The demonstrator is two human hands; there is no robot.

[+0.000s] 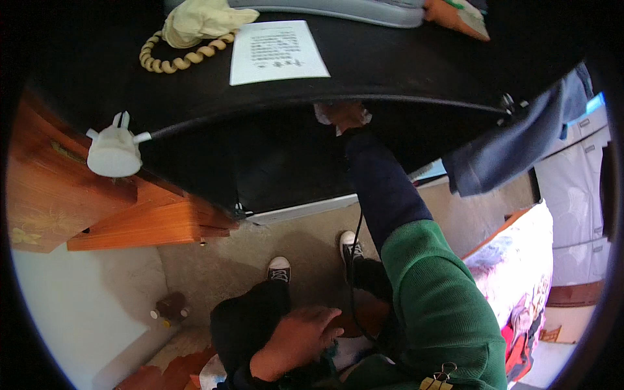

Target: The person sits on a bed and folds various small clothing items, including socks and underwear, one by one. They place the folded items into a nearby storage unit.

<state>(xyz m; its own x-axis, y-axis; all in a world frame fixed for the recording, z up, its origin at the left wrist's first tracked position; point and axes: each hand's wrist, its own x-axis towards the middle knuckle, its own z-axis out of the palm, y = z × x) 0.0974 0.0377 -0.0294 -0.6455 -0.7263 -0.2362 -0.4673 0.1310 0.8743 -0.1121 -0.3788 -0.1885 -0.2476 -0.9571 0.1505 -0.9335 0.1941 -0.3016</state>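
Note:
My right arm, in a green sleeve with a dark cuff, reaches forward beneath the front edge of a black top surface. At its end my right hand holds a crumpled white cloth or tissue, partly hidden by the fingers and the edge. A dark panel lies below that edge. My left hand rests low over my lap, slightly blurred, fingers apart and holding nothing. On the black surface lies a white printed sheet.
A beige coiled cord and pale cloth lie at the upper left. A white fitting projects at the left corner beside wooden furniture. Blue-grey fabric hangs right. A black cable runs down past my shoes.

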